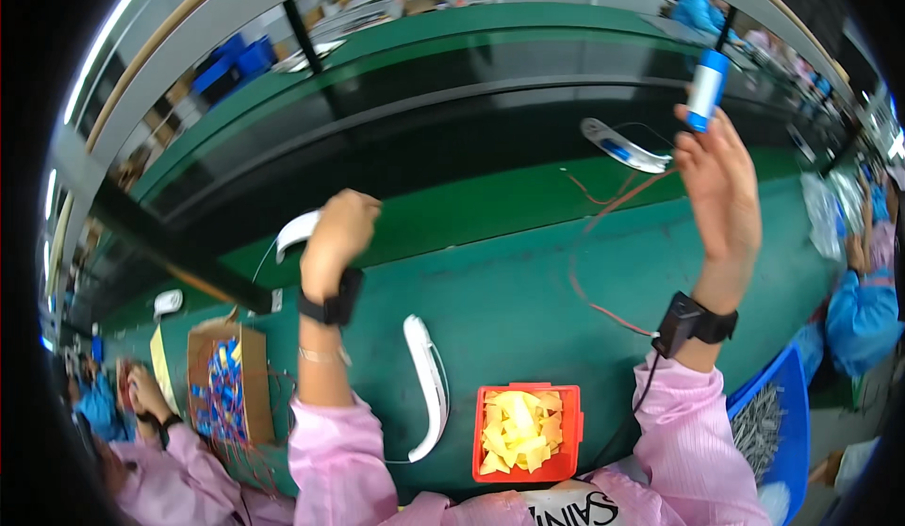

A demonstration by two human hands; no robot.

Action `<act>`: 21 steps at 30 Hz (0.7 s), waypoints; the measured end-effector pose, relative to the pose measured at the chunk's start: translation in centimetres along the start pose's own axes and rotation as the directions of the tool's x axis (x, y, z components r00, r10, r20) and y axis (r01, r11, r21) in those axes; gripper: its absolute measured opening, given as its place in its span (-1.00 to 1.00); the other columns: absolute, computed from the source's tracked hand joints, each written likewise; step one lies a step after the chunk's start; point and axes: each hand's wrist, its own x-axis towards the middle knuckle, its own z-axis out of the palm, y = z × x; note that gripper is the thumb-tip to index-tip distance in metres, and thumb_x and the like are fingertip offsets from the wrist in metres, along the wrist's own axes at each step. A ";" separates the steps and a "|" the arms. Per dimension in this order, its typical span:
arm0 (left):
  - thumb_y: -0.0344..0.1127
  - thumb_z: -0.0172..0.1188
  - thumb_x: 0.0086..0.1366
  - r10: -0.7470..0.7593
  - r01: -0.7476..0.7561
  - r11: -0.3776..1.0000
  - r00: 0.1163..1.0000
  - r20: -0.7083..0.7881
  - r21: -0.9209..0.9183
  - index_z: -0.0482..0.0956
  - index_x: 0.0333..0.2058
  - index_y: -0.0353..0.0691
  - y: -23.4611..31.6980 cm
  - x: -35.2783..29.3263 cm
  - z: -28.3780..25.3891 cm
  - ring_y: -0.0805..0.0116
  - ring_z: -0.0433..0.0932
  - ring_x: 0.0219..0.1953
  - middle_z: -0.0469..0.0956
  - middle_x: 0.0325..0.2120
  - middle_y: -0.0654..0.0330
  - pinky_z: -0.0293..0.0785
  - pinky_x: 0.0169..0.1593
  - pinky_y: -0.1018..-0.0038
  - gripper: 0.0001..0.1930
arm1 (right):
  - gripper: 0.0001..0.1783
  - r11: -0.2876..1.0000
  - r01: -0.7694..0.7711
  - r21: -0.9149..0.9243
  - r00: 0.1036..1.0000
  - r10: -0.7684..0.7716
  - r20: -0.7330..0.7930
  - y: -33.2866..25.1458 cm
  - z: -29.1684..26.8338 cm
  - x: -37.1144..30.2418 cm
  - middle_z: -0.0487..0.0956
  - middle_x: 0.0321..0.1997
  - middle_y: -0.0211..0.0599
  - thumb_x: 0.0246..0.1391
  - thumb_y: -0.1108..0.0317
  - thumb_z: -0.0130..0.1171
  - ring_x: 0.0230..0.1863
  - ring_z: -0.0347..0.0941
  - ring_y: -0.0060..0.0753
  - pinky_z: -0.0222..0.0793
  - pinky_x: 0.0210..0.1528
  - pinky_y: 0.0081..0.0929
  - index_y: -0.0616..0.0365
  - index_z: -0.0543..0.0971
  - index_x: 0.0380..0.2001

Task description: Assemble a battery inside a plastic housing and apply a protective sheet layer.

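My right hand [721, 182] is raised at the right over the far side of the green bench, its fingers pinching a blue cylindrical battery [707, 90] with a white label. A red wire [577, 276] trails near that hand; where it is joined I cannot tell. My left hand [344, 229] is closed at the bench's far side, its fingertips partly hidden. Beside it shows a white curved plastic shell [295, 236], partly behind the hand. Another white curved shell [426, 389] with a thin wire lies between my forearms. A further shell with a blue part [622, 145] rests on the dark belt.
A red box [572, 436] of yellow pieces stands near me. At left is a cardboard box [256, 385] of blue parts and wires; at right, a blue bin [797, 432] of small grey pieces. A dark post [179, 253] rises at left. Co-workers sit on both sides.
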 end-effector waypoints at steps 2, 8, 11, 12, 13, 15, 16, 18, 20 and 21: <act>-0.33 0.17 0.17 -0.147 0.137 0.942 0.989 0.009 0.306 0.55 0.01 -0.28 -7.6 1.8 -1.0 -0.08 0.50 0.02 0.46 0.05 -0.15 0.44 0.10 0.24 -0.60 | -0.55 0.999 0.022 0.043 1.000 -0.022 0.016 -0.8 0.3 -0.1 0.51 0.05 0.07 0.26 0.39 0.06 -0.14 0.56 -0.39 0.49 -0.07 -0.48 0.37 0.31 0.15; -0.10 0.13 0.27 0.000 -0.010 0.999 0.981 0.195 0.048 0.45 0.08 -0.40 -13.3 6.1 0.0 -0.05 0.48 0.09 0.49 0.03 -0.16 0.35 0.18 0.29 -0.47 | -0.57 0.998 0.049 -0.048 0.996 -0.052 -0.066 -1.0 -1.2 -0.4 0.55 -0.10 0.08 0.18 0.39 0.16 -0.21 0.60 -0.14 0.54 -0.09 -0.27 0.34 0.35 0.07; -0.24 0.21 -0.05 0.318 -0.289 0.940 0.934 0.162 -0.181 0.48 0.03 -0.45 -17.9 6.3 1.1 -0.07 0.52 0.02 0.53 -0.05 -0.23 0.39 0.14 0.24 -0.38 | -0.48 0.998 -0.056 0.026 0.997 0.057 -0.055 -0.1 -0.1 0.0 0.55 -0.19 -0.06 0.14 0.36 0.24 -0.27 0.59 -0.21 0.57 -0.18 -0.32 0.38 0.33 0.09; -0.26 0.22 -0.09 0.281 -0.258 0.957 0.939 0.198 -0.135 0.49 0.01 -0.46 -19.8 7.2 1.5 -0.08 0.52 0.02 0.54 -0.07 -0.23 0.39 0.14 0.26 -0.37 | -0.55 0.997 -0.071 -0.029 0.997 0.070 -0.038 -0.9 0.8 -0.1 0.55 -0.14 -0.12 0.18 0.37 0.18 -0.24 0.58 -0.29 0.53 -0.13 -0.35 0.31 0.36 0.08; -0.29 0.22 -0.11 0.131 -0.101 0.988 0.946 0.297 -0.113 0.49 0.01 -0.45 -23.7 8.2 2.1 -0.06 0.50 0.04 0.52 -0.04 -0.23 0.37 0.15 0.27 -0.37 | -0.54 0.997 -0.071 0.024 0.997 0.071 0.005 -0.1 1.5 0.4 0.54 -0.14 -0.16 0.18 0.36 0.18 -0.23 0.57 -0.33 0.53 -0.13 -0.38 0.31 0.35 0.09; -0.22 0.23 0.05 0.027 -0.040 0.998 0.962 0.272 0.044 0.45 0.03 -0.47 -19.9 9.6 3.1 -0.03 0.53 -0.01 0.55 -0.08 -0.16 0.39 0.12 0.28 -0.41 | -0.53 0.996 -0.073 0.055 0.997 0.072 0.028 -0.1 0.5 0.5 0.51 -0.12 -0.22 0.18 0.34 0.19 -0.20 0.55 -0.39 0.52 -0.12 -0.42 0.30 0.35 0.10; -0.21 0.22 0.07 0.030 -0.039 0.998 0.978 0.204 0.039 0.46 0.02 -0.48 -19.5 10.1 3.2 -0.02 0.54 -0.03 0.56 -0.09 -0.14 0.40 0.10 0.28 -0.43 | -0.52 0.995 -0.078 0.069 0.996 0.075 0.047 -0.2 0.9 0.2 0.49 -0.11 -0.23 0.18 0.32 0.20 -0.19 0.55 -0.41 0.52 -0.12 -0.44 0.30 0.35 0.10; -0.19 0.20 0.11 0.062 -0.062 0.998 0.996 0.068 -0.005 0.46 -0.01 -0.49 -17.9 11.3 3.4 0.01 0.55 -0.07 0.57 -0.13 -0.11 0.41 0.07 0.28 -0.46 | -0.51 0.996 -0.091 0.019 0.996 0.091 0.023 -0.8 0.7 -0.3 0.49 -0.12 -0.25 0.19 0.32 0.19 -0.20 0.54 -0.44 0.51 -0.11 -0.47 0.30 0.35 0.11; -0.17 0.19 0.15 0.104 -0.120 0.985 0.986 -0.134 -0.120 0.47 -0.03 -0.50 -16.9 12.6 3.9 0.03 0.55 -0.10 0.59 -0.16 -0.08 0.43 0.03 0.27 -0.48 | -0.51 0.994 -0.108 -0.006 0.994 0.108 0.012 -0.9 0.7 -0.4 0.48 -0.13 -0.26 0.19 0.32 0.19 -0.20 0.54 -0.45 0.51 -0.10 -0.48 0.31 0.34 0.11; -0.16 0.18 0.17 0.120 -0.170 0.967 0.961 -0.248 -0.190 0.47 -0.05 -0.51 -16.8 13.1 4.0 0.04 0.56 -0.12 0.59 -0.18 -0.06 0.44 0.01 0.27 -0.49 | -0.50 0.994 -0.110 -0.005 0.994 0.110 0.015 -0.9 0.8 -0.3 0.48 -0.13 -0.25 0.19 0.32 0.19 -0.21 0.54 -0.45 0.51 -0.11 -0.49 0.33 0.34 0.11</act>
